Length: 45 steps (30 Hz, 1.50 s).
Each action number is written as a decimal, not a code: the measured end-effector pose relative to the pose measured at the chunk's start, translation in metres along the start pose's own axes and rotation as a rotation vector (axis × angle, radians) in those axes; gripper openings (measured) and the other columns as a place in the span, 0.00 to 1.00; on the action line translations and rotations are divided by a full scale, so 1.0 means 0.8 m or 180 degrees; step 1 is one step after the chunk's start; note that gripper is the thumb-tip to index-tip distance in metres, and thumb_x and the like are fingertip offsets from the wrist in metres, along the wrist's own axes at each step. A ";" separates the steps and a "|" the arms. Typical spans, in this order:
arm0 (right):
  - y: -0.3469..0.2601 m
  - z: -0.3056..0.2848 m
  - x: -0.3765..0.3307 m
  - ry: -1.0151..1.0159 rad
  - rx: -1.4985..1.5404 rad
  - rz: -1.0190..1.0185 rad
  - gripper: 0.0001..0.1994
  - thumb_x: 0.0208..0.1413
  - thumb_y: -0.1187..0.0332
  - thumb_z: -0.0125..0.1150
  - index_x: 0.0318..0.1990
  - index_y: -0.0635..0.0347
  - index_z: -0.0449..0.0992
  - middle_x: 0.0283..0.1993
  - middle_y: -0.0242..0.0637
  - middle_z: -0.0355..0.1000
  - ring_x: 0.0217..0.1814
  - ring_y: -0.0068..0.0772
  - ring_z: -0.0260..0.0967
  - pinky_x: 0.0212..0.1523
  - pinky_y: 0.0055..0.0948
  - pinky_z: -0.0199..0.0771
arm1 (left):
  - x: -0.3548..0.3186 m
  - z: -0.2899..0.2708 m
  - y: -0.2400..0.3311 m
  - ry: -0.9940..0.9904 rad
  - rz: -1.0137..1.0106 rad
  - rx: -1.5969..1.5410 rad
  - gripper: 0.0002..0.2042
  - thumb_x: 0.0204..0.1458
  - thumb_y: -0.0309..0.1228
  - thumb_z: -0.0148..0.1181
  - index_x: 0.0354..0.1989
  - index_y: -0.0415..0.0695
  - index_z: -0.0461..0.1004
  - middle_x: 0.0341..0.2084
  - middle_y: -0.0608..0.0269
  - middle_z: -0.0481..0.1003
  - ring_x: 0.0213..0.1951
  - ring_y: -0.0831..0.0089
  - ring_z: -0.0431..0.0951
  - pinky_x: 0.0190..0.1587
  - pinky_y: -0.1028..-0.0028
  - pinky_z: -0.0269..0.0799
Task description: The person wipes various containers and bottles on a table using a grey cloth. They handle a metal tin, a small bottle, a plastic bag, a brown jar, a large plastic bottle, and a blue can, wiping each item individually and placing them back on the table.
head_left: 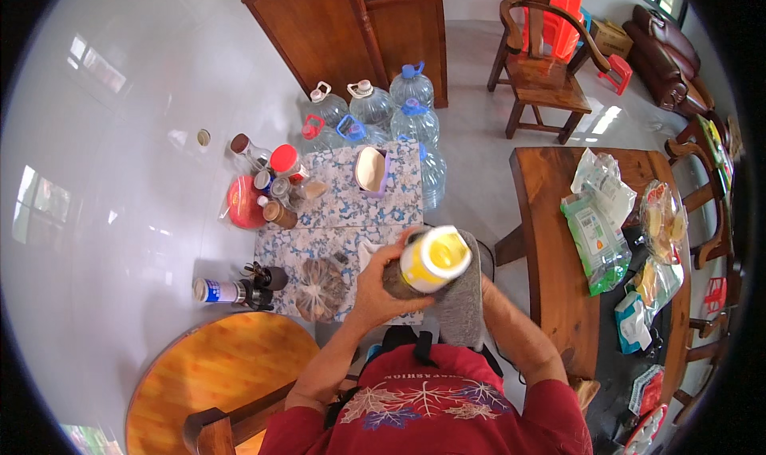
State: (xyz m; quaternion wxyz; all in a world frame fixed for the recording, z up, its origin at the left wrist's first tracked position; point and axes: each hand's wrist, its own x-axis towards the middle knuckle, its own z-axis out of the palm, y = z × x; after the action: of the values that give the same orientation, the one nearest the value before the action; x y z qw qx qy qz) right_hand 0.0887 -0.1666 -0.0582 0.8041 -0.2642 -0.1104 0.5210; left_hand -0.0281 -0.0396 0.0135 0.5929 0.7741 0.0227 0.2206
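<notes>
My left hand (372, 292) is wrapped round the lower side of a white bottle with a yellow top (439, 260), which tilts up toward me in front of my chest. Close against the bottle's right side is a grey, textured fabric piece (463, 311) with a rounded upper end; I cannot make out its kind. My right forearm (523, 331) reaches in behind this grey piece, which hides my right hand and its fingers. Just beyond and below my hands is a low table with a blue-and-white patterned top (335, 244). A clear plastic bag of dark contents (321, 287) lies on it.
A purple-rimmed container (372, 172) and several jars (287, 164) stand on the patterned table. Large water bottles (371, 104) crowd its far edge. A round wooden table (199, 375) is at lower left. Packages cover part of the wooden table (550, 240) on the right.
</notes>
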 end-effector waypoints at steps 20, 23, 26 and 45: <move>0.012 0.097 -0.066 0.1067 -0.1308 0.0366 0.30 0.60 0.51 0.39 0.64 0.62 0.52 0.63 0.44 0.55 0.65 0.34 0.51 0.64 0.29 0.48 | 0.024 -0.030 -0.022 0.1450 -0.0598 -0.2838 0.35 0.44 0.49 0.63 0.57 0.44 0.56 0.43 0.58 0.70 0.40 0.60 0.74 0.42 0.62 0.74; 0.057 0.058 -0.068 0.1017 0.1313 0.0640 0.30 0.58 0.45 0.42 0.62 0.54 0.55 0.61 0.43 0.57 0.54 0.43 0.64 0.51 0.43 0.70 | 0.025 -0.021 -0.015 0.1502 -0.0588 -0.3253 0.33 0.44 0.41 0.66 0.56 0.44 0.56 0.42 0.60 0.69 0.40 0.68 0.73 0.41 0.68 0.74; 0.036 0.109 -0.084 0.1060 0.0907 0.0263 0.26 0.56 0.49 0.49 0.58 0.54 0.61 0.56 0.42 0.63 0.45 0.45 0.70 0.37 0.42 0.78 | 0.032 -0.008 -0.001 0.1795 -0.0107 -0.2718 0.32 0.44 0.36 0.65 0.56 0.43 0.56 0.43 0.61 0.68 0.42 0.68 0.73 0.43 0.68 0.73; 0.109 -0.055 -0.014 0.1007 0.0261 -0.1322 0.20 0.57 0.61 0.52 0.55 0.58 0.64 0.54 0.36 0.64 0.53 0.30 0.63 0.56 0.31 0.63 | 0.031 0.012 0.046 0.2013 -0.0680 -0.3096 0.23 0.50 0.48 0.54 0.50 0.48 0.64 0.41 0.64 0.70 0.45 0.66 0.71 0.49 0.61 0.68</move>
State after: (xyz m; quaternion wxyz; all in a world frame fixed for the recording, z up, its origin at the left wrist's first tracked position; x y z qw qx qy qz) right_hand 0.0362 -0.1624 -0.1407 0.9111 -0.2811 -0.0140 0.3010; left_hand -0.0106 -0.0522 0.0531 0.8632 0.3034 0.1725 0.3648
